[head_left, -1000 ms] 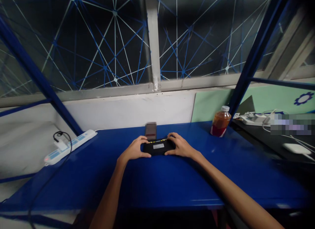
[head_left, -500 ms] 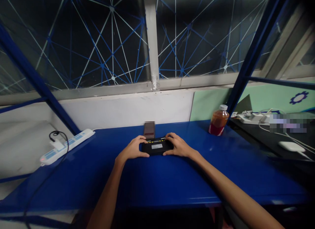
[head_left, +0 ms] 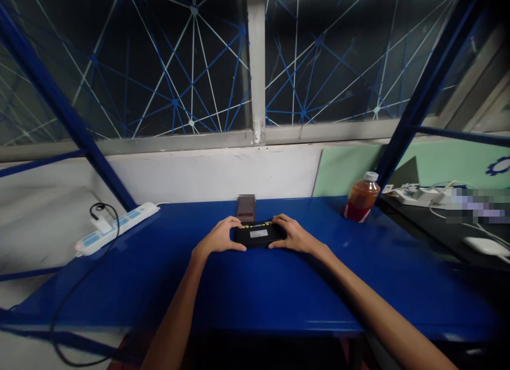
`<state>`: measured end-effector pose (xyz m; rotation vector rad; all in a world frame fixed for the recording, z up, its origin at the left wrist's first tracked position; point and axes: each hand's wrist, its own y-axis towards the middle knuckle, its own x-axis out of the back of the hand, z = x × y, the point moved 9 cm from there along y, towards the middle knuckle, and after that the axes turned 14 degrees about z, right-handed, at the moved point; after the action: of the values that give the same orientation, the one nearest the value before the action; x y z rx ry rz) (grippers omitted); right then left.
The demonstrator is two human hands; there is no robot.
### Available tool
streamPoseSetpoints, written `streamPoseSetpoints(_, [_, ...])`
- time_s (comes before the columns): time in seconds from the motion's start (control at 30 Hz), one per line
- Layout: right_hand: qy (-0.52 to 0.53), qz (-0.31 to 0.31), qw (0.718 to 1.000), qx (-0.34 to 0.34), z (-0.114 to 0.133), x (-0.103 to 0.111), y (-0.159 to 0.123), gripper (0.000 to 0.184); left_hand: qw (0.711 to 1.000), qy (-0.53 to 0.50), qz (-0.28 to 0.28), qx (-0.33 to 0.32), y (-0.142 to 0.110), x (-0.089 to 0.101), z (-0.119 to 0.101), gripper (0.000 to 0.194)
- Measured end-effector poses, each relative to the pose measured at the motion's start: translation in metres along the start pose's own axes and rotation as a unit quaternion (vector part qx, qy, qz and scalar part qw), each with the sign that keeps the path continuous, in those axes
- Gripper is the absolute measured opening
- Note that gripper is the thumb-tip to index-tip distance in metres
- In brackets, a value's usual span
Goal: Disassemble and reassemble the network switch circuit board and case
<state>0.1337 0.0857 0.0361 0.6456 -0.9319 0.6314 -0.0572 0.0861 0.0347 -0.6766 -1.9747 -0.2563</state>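
A flat black device [head_left: 260,240] with a white label and a row of small yellow marks lies in the middle of the blue table. My left hand [head_left: 223,234] grips its left end, thumb at the near edge and fingers at the far edge. At the opposite end, my right hand [head_left: 294,234] holds it in the same manner. Just behind the device is a dark, phone-like slab [head_left: 246,211], its top blurred out. What kind of device it is, I cannot make out.
The blue table [head_left: 255,295] spreads around my arms. To the left lies a white power strip [head_left: 129,221] with a plug and black cable. A bottle [head_left: 362,197] of amber drink stands back right, near a blue frame post. White chargers and cables [head_left: 486,246] cover a black surface farther right.
The view has shifted slightly, so most things appear farther right. Both hands keep their grip on the black device, which looks tilted a little differently.
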Motion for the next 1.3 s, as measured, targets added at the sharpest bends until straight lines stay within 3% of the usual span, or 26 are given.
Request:
streamPoseSetpoints(0.63, [-0.045, 0.040, 0.998, -0.010, -0.004, -0.007, 0.003, 0.076, 1.000, 0.005, 0.015, 0.003, 0.003, -0.005, 0.001, 0.062])
streamPoseSetpoints(0.93, [-0.077, 0.028, 0.996, -0.022, 0.010, -0.004, -0.002, 0.074, 0.999, 0.004, 0.051, 0.012, -0.001, -0.008, 0.001, 0.064])
streamPoseSetpoints(1.3, [-0.121, 0.030, 0.991, -0.036, 0.021, -0.004, -0.004, 0.070, 0.999, 0.005, 0.051, 0.006, -0.002, -0.007, 0.006, 0.064])
